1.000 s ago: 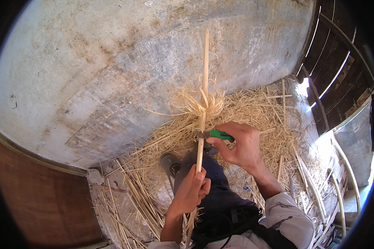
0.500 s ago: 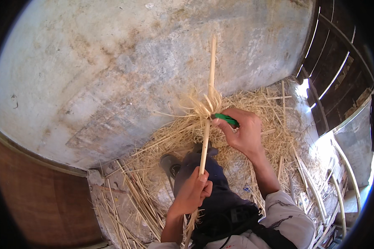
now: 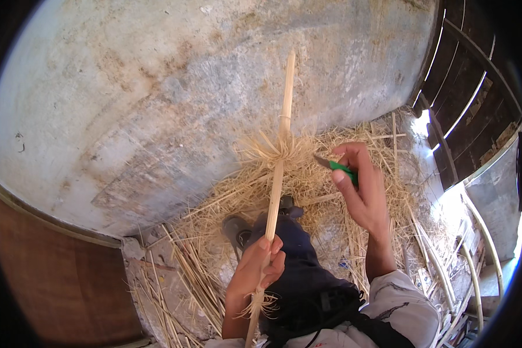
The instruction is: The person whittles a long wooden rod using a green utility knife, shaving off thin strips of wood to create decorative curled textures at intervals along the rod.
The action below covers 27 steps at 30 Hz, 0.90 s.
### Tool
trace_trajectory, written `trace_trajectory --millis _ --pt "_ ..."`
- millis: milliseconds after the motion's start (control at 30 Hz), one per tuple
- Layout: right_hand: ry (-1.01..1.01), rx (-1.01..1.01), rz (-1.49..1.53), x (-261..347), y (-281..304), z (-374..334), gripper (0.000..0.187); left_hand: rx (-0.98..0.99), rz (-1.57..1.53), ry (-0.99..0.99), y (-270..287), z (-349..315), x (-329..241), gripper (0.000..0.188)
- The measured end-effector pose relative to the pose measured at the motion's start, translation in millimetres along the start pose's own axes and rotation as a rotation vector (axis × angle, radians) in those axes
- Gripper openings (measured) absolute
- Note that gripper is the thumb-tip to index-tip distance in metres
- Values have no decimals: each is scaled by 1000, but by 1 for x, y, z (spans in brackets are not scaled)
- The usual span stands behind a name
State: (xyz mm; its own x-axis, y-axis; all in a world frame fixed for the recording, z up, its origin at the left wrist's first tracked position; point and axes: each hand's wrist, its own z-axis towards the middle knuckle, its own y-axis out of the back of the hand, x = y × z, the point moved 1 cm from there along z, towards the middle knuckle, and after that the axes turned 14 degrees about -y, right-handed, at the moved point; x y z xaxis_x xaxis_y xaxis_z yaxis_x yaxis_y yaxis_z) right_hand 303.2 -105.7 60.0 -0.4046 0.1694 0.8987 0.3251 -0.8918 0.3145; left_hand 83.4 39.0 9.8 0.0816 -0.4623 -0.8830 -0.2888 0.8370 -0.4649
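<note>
A long pale strip, bamboo by its look, [image 3: 276, 194] slants up across the middle, its far end in front of the wall. My left hand [image 3: 254, 268] is closed around its lower part. A ring of thin curled shavings [image 3: 278, 149] clings to the strip above that hand, and a smaller tuft [image 3: 258, 304] hangs below it. In my right hand [image 3: 363, 188] is a knife with a green handle [image 3: 345, 172]. Its short blade [image 3: 321, 160] points left toward the shavings, a gap away from the strip.
A stained grey wall [image 3: 214, 87] rises ahead. Loose shavings [image 3: 336, 139] are heaped at its foot. Long thin strips [image 3: 197, 278] lie left of my legs, and curved poles [image 3: 481, 238] stand at the right. A brown panel [image 3: 58, 267] is at lower left. My shoe [image 3: 235, 228] rests amid the shavings.
My right hand has drawn the knife off the strip, to the right. The strip has tilted left at its top, and my left hand has shifted slightly left and down with it.
</note>
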Motion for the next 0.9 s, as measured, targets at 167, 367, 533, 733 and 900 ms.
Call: trace_trajectory --millis 167,367,533,733,900 --pt "318 130 -135 -4 -23 -22 30 -14 -23 6 -4 -5 -4 50" --pt "360 52 -254 1 -32 -27 23 -9 54 -18 -6 -7 -3 49" --pt "368 97 -242 2 -32 -27 21 10 97 -48 -1 -8 1 47" --pt "280 156 -236 6 -32 -26 24 29 166 -77 -2 -6 3 44" --pt "329 -31 -173 -11 -36 -6 19 43 250 -61 -11 -10 0 38"
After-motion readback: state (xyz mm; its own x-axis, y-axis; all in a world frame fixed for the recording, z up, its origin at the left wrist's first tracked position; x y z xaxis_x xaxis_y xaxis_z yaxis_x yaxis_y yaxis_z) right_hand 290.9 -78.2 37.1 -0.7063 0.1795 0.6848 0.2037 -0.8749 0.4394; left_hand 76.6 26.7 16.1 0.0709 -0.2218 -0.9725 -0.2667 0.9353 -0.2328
